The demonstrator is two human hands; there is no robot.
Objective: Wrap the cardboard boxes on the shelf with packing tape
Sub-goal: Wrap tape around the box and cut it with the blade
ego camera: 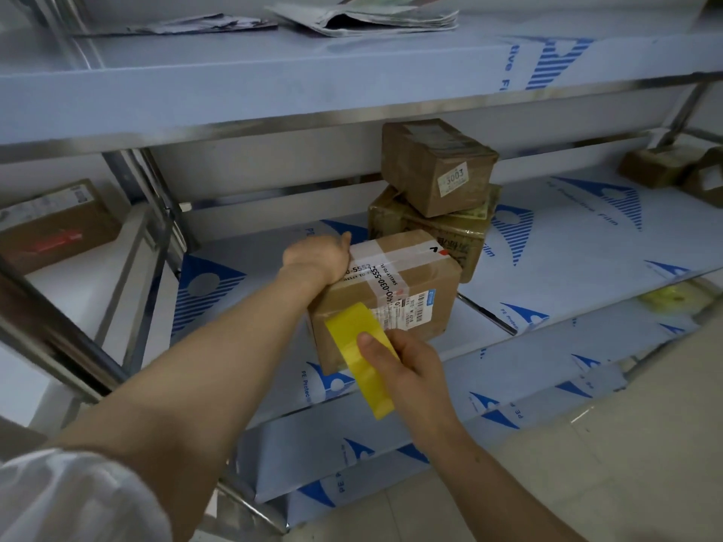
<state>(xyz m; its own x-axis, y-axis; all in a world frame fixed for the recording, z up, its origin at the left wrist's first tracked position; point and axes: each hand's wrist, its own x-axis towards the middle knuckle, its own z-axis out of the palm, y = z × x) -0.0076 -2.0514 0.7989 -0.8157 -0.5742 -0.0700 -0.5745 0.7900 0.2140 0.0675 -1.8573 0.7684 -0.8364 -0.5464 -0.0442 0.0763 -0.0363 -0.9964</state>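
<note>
A brown cardboard box (422,283) with white printed tape and a barcode label sits at the front of the middle shelf (567,275). My left hand (319,256) grips the box's far left top edge, fingers curled over it. My right hand (410,369) holds a roll of yellow packing tape (362,354) against the box's near face, thumb on the roll. A strip of the yellow tape lies on the box's near left corner.
Two stacked cardboard boxes (438,166) stand right behind the held box. More boxes sit at the far right (661,166) and on the left unit (58,221). Newspapers (367,15) lie on the top shelf. Another yellow roll (665,299) rests on a lower shelf.
</note>
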